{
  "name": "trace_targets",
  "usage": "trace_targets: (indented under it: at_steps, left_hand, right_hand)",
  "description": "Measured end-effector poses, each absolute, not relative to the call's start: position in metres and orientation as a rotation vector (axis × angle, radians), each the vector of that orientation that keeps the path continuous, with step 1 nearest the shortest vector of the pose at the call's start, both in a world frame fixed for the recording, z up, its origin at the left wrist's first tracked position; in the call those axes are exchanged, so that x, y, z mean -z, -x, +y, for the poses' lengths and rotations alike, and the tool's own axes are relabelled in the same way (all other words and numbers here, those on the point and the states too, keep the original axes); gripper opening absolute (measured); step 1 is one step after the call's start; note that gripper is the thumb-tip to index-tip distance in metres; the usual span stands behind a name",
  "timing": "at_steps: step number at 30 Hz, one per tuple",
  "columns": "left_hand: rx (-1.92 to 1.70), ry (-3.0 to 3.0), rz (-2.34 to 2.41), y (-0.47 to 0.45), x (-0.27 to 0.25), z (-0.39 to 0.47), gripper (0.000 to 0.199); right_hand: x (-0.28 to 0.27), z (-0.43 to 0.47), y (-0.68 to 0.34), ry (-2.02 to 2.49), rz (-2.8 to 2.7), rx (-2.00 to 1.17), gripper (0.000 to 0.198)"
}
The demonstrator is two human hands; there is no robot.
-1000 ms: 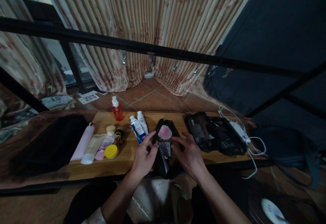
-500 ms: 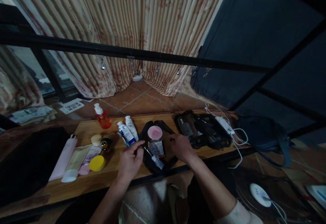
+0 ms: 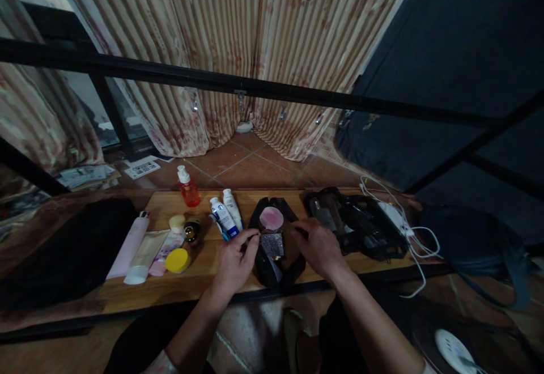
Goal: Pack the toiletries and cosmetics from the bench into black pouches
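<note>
An open black pouch (image 3: 266,280) lies on the wooden bench. Inside it sit a round pink compact (image 3: 271,219), a glittery silver square case (image 3: 272,245) and a clear slim item (image 3: 272,266), partly covered by the pouch's left side. My left hand (image 3: 235,260) pinches the pouch's left edge between thumb and fingers. On the opposite side my right hand (image 3: 319,246) has its fingers curled at the right edge, fingertips partly hidden. Just beyond my left hand lie a blue-and-white tube (image 3: 224,218) and a white tube (image 3: 232,207).
Left on the bench (image 3: 204,280) are a red pump bottle (image 3: 189,191), a pink bottle (image 3: 131,246), a beige tube (image 3: 147,256), a yellow-lidded jar (image 3: 177,260) and a dark bag. To the right are an open black case (image 3: 361,224), white cables (image 3: 420,249) and a dark backpack (image 3: 476,249).
My left hand has come closer to the pouch and onto its left edge, which now covers more of the clear item. My right hand stays by the right edge. The view has shifted.
</note>
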State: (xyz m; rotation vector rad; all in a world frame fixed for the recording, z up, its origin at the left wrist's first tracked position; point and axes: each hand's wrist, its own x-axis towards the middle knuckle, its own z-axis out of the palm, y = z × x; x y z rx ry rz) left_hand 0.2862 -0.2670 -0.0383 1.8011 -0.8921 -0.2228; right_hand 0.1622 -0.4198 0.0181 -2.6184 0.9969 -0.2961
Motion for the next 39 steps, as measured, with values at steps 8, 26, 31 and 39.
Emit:
trace_targets:
  at_steps: [8,26,31,39]
  left_hand:
    - [0.245,-1.788,-1.080,-0.285,0.037,-0.265,0.037]
    - [0.371,-1.778,-1.098,-0.288,0.035,-0.257,0.016]
    - [0.387,-1.798,-1.090,-0.290,0.038,-0.257,0.018]
    - [0.389,-1.731,-1.059,-0.289,0.039,-0.259,0.025]
  right_hand:
    - [-0.031,-0.399,-0.169,2.517,0.757,0.685,0.025]
    - [-0.015,-0.372,-0.174,2.595,0.830,0.027,0.027]
    - [-0.010,-0.365,-0.175,2.660,0.782,-0.164,0.028]
    - [0.001,-0.362,-0.170,2.451,0.629,-0.086,0.032]
